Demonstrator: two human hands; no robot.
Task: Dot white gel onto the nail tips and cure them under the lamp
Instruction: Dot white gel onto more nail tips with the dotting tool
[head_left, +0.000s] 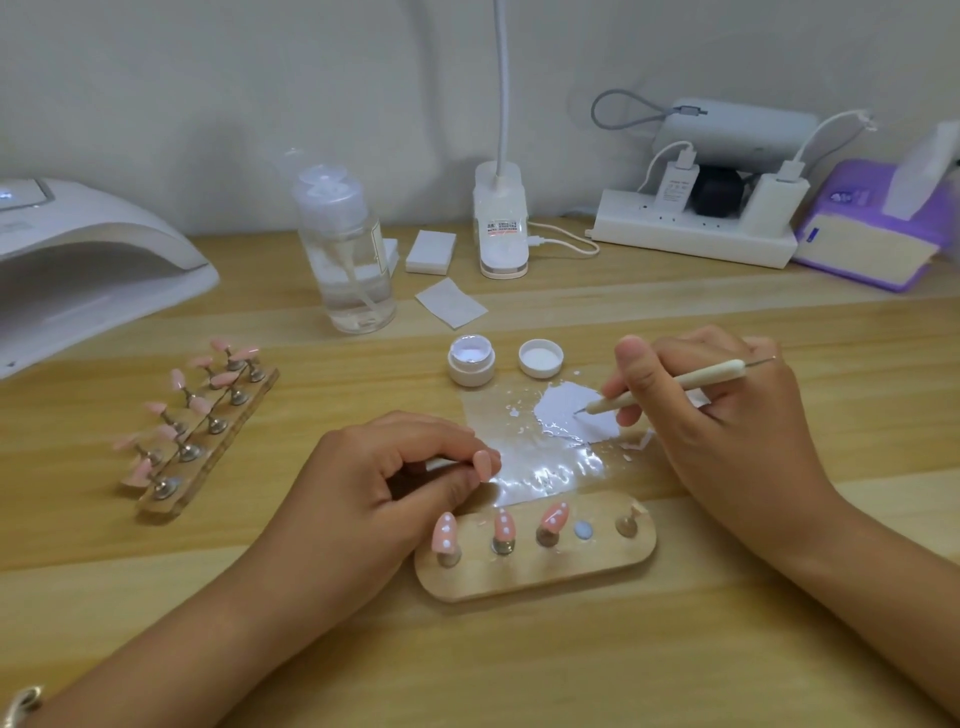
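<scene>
My right hand (711, 410) grips a cream dotting pen (675, 387); its metal tip touches a patch of white gel (566, 410) on a glossy sheet (535, 467). My left hand (395, 478) pinches a pink nail tip on its stick (480, 464) just left of the sheet. In front lies a wooden oval holder (535, 577) with three pink nail tips (504, 525) bearing white dots; two of its places hold no tip. An open gel pot (471, 359) and its lid (541, 357) stand behind the sheet. The white curing lamp (78, 260) sits at far left.
A second wooden strip with several pink nail tips (202, 415) lies at left. A clear pump bottle (345, 249), white pads (431, 252), a wipe (451, 302), a clip lamp (501, 223), a power strip (696, 234) and a purple tissue pack (872, 228) line the back.
</scene>
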